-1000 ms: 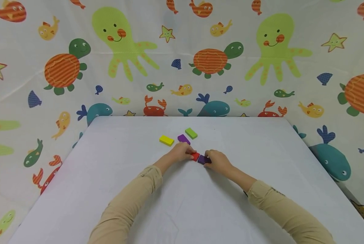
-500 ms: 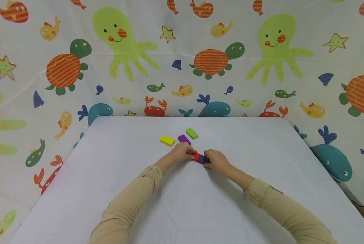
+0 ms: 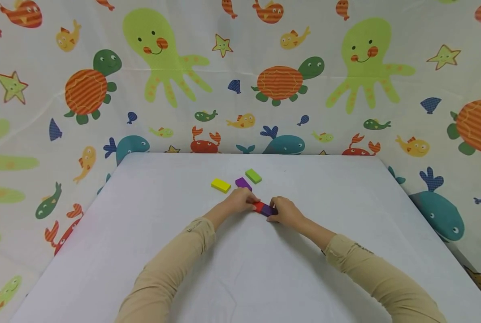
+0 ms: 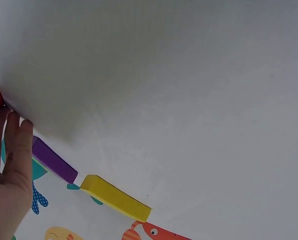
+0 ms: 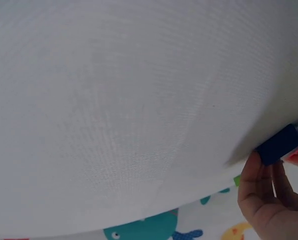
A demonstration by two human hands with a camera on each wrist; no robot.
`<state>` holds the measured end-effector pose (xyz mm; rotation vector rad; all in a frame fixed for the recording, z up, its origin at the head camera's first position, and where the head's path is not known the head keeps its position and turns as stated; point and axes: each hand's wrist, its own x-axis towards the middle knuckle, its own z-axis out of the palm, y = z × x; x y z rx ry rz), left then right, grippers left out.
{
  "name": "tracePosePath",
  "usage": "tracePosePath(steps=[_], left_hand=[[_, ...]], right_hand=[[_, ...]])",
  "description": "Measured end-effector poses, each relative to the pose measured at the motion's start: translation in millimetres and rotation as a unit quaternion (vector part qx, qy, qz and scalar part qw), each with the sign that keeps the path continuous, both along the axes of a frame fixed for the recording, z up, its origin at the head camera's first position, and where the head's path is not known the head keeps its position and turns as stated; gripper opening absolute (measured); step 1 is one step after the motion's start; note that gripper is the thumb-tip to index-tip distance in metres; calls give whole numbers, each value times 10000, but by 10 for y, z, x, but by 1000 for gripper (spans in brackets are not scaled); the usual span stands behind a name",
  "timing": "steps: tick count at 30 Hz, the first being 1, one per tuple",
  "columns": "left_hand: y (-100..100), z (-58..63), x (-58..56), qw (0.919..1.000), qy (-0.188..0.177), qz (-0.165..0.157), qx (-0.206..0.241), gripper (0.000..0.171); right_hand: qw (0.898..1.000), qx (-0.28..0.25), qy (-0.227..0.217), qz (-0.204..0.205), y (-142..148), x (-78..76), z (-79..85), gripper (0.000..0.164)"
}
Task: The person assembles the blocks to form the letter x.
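Near the middle of the white table, a red block (image 3: 259,207) and a dark purple block (image 3: 267,210) lie end to end. My left hand (image 3: 240,200) pinches the red block at its left end, its fingers covering part of it. The far end of the dark block is between the thumb and fingers of my right hand (image 3: 288,212); in the right wrist view this block (image 5: 280,145) looks dark blue. Just behind my left hand is a lighter purple block (image 3: 243,183), partly hidden by that hand in the head view.
A yellow block (image 3: 221,185) lies left of the lighter purple one, and a green block (image 3: 253,176) sits behind it. The white table (image 3: 240,278) ends at a hanging cloth (image 3: 232,40) printed with sea animals.
One second ago a thin gap separated the red and dark purple blocks. My right hand has shifted slightly left with the dark block, and their ends now meet. My left hand stays nearly still.
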<state>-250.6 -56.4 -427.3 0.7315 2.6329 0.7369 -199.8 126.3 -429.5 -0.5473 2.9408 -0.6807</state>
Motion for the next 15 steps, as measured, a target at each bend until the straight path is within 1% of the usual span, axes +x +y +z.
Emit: tracePosePath(steps=[9,11,15], left_hand=[[-5,-9,-14,10000,0,-78,11,33],[-11,-9,-11,9999,44,-107,-6,33],[-17,-12,-10,9999,72,-106,22,32]], right_hand=[[9998,109,-62,143,12,-27,-14,55],[9996,65,-2,283,29,-35,-24,55],[9968,37,268,747,73,-49,-32,52]])
